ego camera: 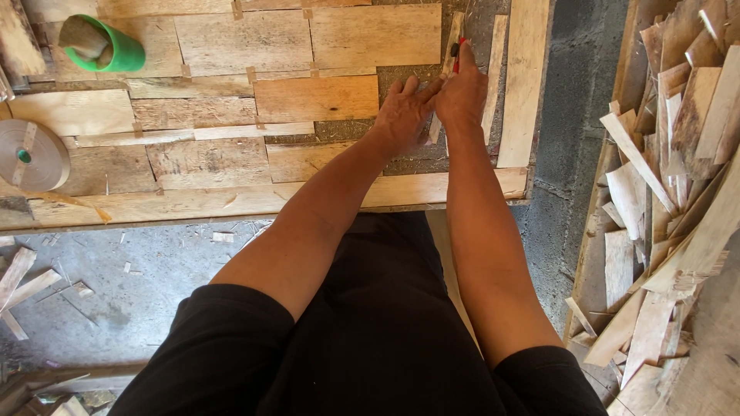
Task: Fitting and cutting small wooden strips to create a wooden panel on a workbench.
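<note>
A sheet of thin wood veneer pieces [231, 92] joined with small tape patches lies on a worktable. My left hand [402, 114] presses flat on a narrow veneer strip [453, 38] near the sheet's right side. My right hand [462, 92] sits just to the right of it, gripping a small red and black cutter [456, 52] held against that strip. A second narrow strip [495, 62] and a wider pale board [524, 77] lie to the right.
A green cup [100, 45] lies at the back left and a roll of paper tape [29, 156] at the left edge. A heap of veneer scraps [671, 192] fills the right. Offcuts litter the concrete floor [139, 293].
</note>
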